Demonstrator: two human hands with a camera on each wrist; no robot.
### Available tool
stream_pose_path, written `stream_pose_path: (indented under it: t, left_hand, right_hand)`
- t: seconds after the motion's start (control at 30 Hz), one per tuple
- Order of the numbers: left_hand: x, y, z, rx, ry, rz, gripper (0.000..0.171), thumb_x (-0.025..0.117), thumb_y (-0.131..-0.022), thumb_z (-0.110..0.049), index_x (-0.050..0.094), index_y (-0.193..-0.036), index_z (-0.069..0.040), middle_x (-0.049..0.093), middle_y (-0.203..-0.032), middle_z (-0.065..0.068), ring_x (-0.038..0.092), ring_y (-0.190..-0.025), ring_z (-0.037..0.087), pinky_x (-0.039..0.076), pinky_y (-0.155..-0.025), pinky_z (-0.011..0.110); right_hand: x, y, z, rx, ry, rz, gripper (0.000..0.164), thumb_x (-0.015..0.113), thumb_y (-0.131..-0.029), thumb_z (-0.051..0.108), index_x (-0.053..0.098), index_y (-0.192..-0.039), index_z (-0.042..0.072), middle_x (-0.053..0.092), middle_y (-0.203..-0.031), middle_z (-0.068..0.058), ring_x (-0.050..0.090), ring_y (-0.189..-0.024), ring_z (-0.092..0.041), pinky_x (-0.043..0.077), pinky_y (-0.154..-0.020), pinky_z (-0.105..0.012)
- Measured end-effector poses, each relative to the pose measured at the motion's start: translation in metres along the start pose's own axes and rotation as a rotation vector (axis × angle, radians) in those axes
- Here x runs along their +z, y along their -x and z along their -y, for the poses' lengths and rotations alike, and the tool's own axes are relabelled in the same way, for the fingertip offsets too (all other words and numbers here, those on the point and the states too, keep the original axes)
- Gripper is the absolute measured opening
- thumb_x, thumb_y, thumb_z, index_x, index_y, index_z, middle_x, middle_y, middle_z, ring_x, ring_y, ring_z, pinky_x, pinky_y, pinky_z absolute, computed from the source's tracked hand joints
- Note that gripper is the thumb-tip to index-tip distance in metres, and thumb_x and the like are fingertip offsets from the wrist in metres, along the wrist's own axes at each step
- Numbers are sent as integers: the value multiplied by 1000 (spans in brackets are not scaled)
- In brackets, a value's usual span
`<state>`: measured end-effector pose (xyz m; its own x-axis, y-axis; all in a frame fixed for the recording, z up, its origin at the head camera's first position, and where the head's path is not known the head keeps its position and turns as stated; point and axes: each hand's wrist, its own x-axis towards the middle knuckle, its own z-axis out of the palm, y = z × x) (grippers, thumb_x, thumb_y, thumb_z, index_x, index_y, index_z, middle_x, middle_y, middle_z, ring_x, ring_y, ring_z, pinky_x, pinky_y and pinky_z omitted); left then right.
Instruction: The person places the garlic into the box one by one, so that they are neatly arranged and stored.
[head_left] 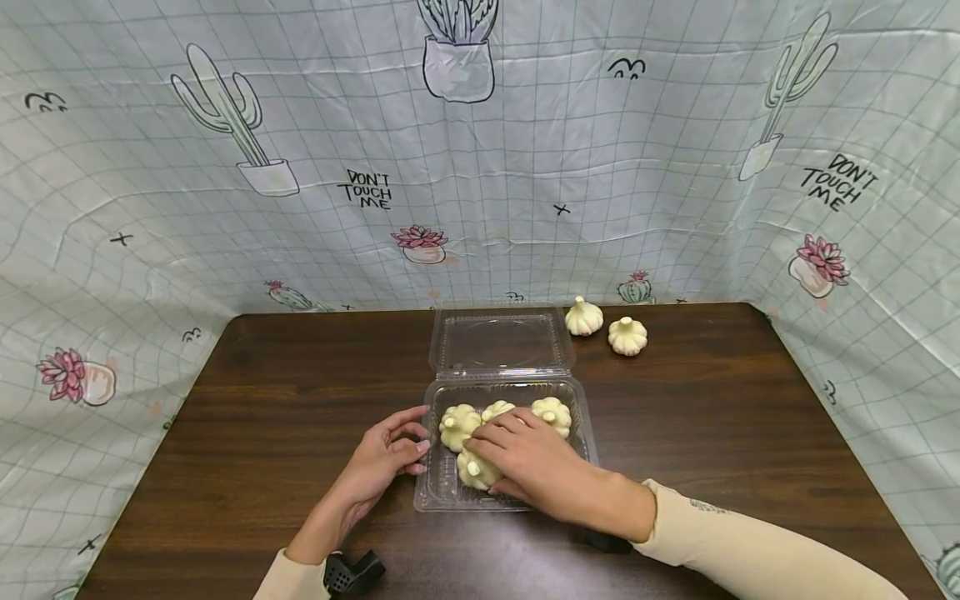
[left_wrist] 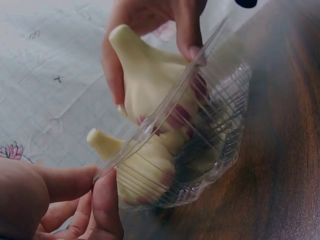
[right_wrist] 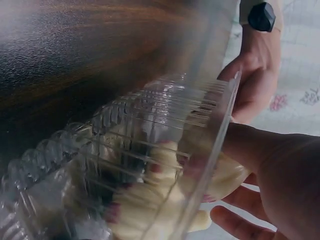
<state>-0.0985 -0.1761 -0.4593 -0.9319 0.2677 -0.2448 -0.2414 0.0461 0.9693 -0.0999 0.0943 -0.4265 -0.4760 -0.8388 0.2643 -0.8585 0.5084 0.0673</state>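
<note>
A clear plastic clamshell container (head_left: 442, 505) lies on the table with its lid folded back. My left hand (head_left: 386, 450) pinches its left rim between thumb and finger, which the left wrist view shows closely. Inside the front part, my right hand (head_left: 543, 467) grips a cream garlic bulb (left_wrist: 155, 80) with a pinkish-purple base, its stem upward. Around it in the container sit other garlic bulbs: one at the left (head_left: 459, 427), one at the back (head_left: 498, 410) partly behind my right fingers, and one at the right (head_left: 551, 414). My right hand hides part of the container.
Two more garlic bulbs stand on the table beyond the container, one beside the lid (head_left: 502, 342) and another bulb (head_left: 627, 336) farther right. A patterned cloth (head_left: 480, 150) hangs behind and beside the dark wooden table (head_left: 300, 400).
</note>
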Motion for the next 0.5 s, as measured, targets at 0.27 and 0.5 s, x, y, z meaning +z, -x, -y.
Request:
stream_pose_path:
  t: [0.27,0.5]
  left_hand:
    - [0,0,0,1,0,-2,59,61,-104,2,37,-157,9,56,-119,13,62,-86,6,60,-73,20]
    - [0,0,-1,1,3,-5,59,61,-104,3,37,-157,9,55,-118,12,62,-86,6,60,-73,19]
  right_hand:
    - [8,-5,1,20,-8,32,67,91,-78,39,69,-137,15,68,-130,0,62,-121,-21,49,-110,-37]
    - [12,-10,1,22,-22,52,63,91,-80,37,70,-135,17,68,-125,2,61,-119,-20,50,-109,-36]
